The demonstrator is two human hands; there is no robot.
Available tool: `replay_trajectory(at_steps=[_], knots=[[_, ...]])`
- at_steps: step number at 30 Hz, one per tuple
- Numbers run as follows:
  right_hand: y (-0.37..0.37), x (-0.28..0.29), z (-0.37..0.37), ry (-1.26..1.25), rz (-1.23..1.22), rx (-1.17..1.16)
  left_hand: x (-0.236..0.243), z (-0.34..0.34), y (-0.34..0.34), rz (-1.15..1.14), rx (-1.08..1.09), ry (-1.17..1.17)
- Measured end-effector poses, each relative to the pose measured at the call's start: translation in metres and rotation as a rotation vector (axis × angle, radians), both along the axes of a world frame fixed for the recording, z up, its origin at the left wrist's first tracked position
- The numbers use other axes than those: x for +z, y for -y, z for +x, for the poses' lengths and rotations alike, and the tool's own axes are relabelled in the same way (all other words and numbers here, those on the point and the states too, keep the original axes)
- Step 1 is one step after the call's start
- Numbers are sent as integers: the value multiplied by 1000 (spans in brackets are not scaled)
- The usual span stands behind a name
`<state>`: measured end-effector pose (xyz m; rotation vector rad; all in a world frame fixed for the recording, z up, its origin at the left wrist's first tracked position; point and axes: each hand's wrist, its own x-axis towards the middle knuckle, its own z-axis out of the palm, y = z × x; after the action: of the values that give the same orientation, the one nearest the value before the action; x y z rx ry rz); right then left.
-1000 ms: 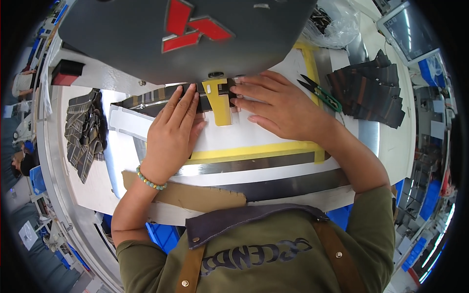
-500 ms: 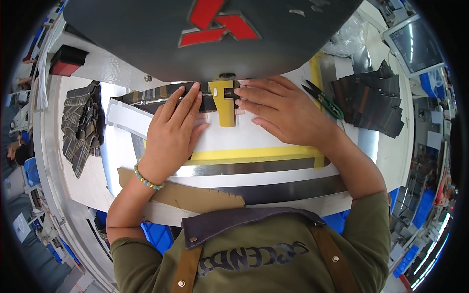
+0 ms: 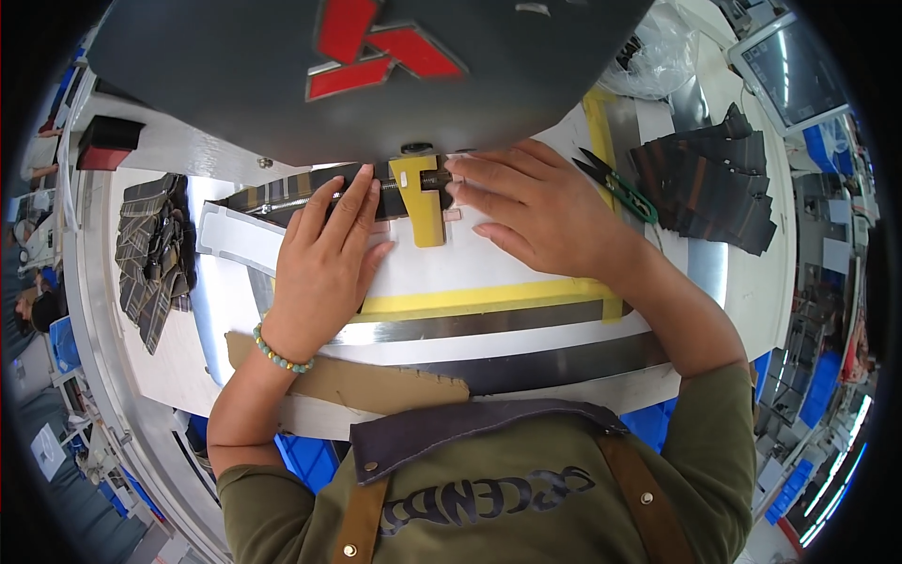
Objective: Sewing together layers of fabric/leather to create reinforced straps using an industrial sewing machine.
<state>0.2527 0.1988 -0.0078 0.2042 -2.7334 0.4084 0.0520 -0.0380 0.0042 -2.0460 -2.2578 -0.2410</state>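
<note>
A dark checked fabric piece lies under the head of a dark grey sewing machine with a red emblem. My left hand rests flat on the fabric, fingers stretched out and slightly apart. On the other side of a yellow notched plate, my right hand lies flat, its fingertips beside the plate's notch. The fabric under the right fingers is mostly hidden, and so is the needle area behind the machine head. A shiny ridged line runs along the fabric to the left of my left hand.
Checked fabric pieces are piled at the left, and another dark stack lies at the right. Green-handled thread snips sit near my right forearm. A screen stands at the far right. Brown cardboard lies along the near edge.
The view has shifted slightly, so the machine head appears farther left and higher. Both hands stay flat beside the yellow plate, with hardly any movement against the fabric.
</note>
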Motion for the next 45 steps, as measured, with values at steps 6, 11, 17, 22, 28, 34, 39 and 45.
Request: replay_trajectory(at_steps=[6,11,17,22,28,34,39,45], knots=[[2,9,1,-55,13,44,0,-2,1,3,1,9],[5,4,0,-44,60,61,0,-1,1,-7,5,15],[7,4,0,-52,86,57,-1,-1,1,2,-3,9],[8,5,2,-23,89,31,0,0,1,8,-10,7],[8,1,0,-47,45,28,0,0,1,5,-9,10],[5,11,0,-66,-3,-40,-3,-4,2,14,-17,18],[3,6,-1,47,-4,3,-2,-5,2,40,-24,33],[2,3,-2,69,-28,13,-4,-5,1,46,-29,37]])
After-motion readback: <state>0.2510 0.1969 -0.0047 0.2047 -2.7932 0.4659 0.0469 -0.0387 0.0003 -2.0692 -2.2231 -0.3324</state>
